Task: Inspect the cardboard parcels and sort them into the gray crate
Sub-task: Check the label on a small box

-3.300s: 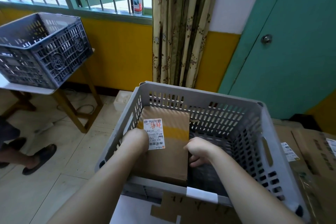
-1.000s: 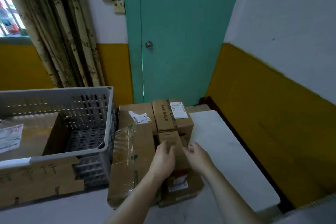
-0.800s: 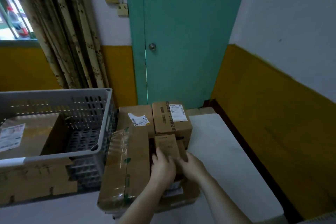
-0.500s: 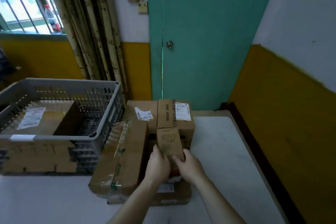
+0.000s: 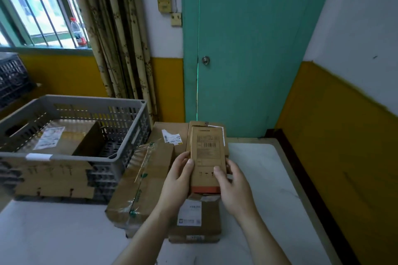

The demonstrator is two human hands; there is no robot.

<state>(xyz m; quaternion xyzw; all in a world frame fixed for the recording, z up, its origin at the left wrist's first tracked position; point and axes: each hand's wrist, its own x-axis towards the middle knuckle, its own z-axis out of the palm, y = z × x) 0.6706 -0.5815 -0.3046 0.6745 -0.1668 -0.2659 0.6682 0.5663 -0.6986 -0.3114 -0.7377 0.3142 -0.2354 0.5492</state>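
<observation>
Both hands hold a small cardboard parcel [image 5: 207, 157] up off the pile, printed face toward the camera. Left hand [image 5: 176, 180] grips its left edge, thumb on the front. Right hand [image 5: 231, 187] grips the right edge, thumb on the front, other fingers curled behind. Parcel hangs above the other parcels [image 5: 146, 180] stacked near the desk's far edge, beside the gray crate [image 5: 129, 114] at the desk's left. Crate already has one flat parcel [image 5: 56, 140] in its left half; right half looks free. Step in hand, likely: inspection. To do it well, keep the label square to the eyes, thumbs off the barcode, turn it to check the other faces, then carry it left over the crate rim and set it flat in the free half.
</observation>
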